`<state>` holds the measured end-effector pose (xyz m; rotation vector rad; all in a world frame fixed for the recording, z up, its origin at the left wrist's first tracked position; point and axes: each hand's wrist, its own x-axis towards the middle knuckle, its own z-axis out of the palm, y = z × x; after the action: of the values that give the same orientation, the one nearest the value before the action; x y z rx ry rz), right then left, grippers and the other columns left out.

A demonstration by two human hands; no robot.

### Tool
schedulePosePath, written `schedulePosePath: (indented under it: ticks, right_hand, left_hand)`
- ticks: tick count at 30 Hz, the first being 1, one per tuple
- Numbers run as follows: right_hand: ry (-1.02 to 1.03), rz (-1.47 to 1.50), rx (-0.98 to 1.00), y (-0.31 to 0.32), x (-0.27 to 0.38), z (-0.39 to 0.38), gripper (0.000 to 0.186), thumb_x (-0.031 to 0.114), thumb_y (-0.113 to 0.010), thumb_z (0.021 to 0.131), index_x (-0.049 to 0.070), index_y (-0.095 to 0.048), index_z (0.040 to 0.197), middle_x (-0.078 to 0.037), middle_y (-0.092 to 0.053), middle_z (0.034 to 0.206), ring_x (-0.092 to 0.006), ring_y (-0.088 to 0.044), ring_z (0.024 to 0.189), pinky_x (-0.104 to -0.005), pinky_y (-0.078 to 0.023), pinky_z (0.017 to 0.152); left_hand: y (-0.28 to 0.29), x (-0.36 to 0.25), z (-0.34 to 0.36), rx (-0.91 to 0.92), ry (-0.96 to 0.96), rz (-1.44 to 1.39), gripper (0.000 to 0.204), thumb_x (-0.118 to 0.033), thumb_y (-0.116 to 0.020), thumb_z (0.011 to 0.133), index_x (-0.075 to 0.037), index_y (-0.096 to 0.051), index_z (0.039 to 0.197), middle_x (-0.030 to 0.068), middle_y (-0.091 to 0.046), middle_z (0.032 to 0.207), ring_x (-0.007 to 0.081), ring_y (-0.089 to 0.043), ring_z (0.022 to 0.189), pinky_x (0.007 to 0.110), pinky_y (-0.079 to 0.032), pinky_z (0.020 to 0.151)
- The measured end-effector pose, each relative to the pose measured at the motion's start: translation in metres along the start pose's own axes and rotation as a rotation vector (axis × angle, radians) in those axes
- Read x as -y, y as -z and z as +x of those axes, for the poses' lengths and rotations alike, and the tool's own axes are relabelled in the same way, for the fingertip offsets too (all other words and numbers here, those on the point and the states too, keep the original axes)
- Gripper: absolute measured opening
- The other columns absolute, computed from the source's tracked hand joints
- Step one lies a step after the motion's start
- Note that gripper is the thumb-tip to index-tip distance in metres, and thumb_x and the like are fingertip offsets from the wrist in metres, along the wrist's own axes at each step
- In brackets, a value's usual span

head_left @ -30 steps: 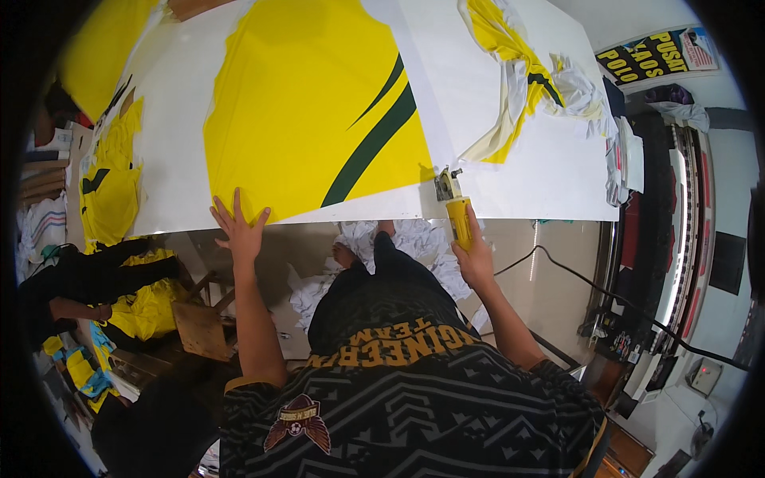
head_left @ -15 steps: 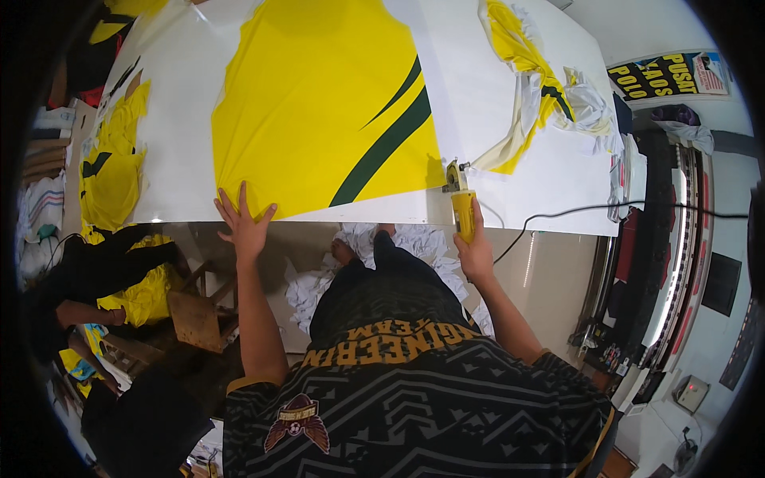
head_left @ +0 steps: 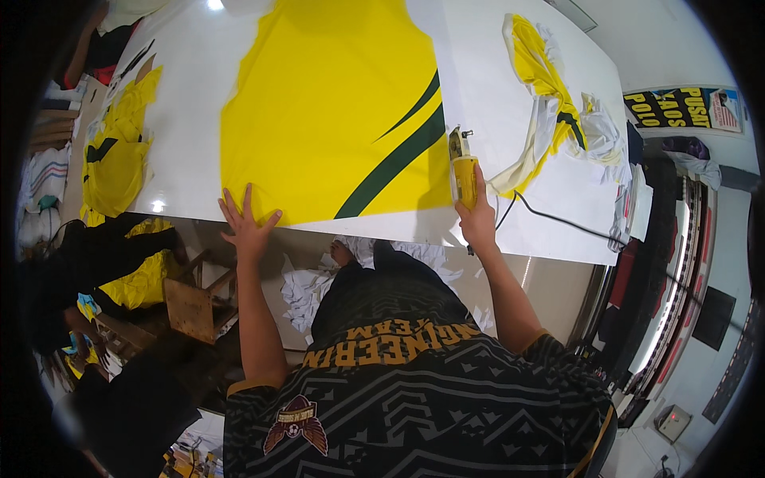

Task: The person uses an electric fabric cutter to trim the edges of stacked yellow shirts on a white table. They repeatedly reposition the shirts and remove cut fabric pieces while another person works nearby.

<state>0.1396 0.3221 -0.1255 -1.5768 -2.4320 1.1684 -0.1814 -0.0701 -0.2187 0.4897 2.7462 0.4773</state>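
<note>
A yellow fabric panel (head_left: 319, 119) with dark green curved stripes lies flat on the white table (head_left: 183, 95). Spread fingers of my left hand (head_left: 249, 227) press on the panel's near-left corner. My right hand (head_left: 478, 219) is wrapped round the yellow body of an electric rotary fabric cutter (head_left: 464, 171). The cutter stands at the panel's right edge near the near-right corner, its metal head pointing away from me. Its blade is too small to make out. A black cord (head_left: 558, 219) trails from behind my right hand over the table to the right.
Yellow and white fabric scraps (head_left: 550, 95) are heaped at the table's right. More yellow pieces (head_left: 115, 175) hang at its left end. White scraps (head_left: 307, 295) litter the floor around my feet. A wooden stool (head_left: 191, 307) and people in dark clothes (head_left: 135, 406) are at the left.
My right hand has pushed the cutter away from me along the panel's right edge. The cord has shifted and now droops lower. My left hand keeps its place on the corner.
</note>
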Motion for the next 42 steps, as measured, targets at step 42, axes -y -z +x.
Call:
schedulePosePath:
  ticks: [42]
  right_hand:
    - [0.286, 0.072, -0.102, 0.002, 0.231, 0.523, 0.100, 0.021, -0.069, 0.092, 0.036, -0.018, 0.176, -0.028, -0.078, 0.120, -0.0480, -0.077, 0.105, -0.0542, -0.061, 0.092]
  left_hand:
    - [-0.044, -0.184, -0.027, 0.253, 0.084, 0.175, 0.127, -0.091, -0.073, 0.076, -0.038, -0.020, 0.178, 0.0238, 0.022, 0.182, 0.0465, 0.020, 0.168, 0.094, 0.003, 0.110]
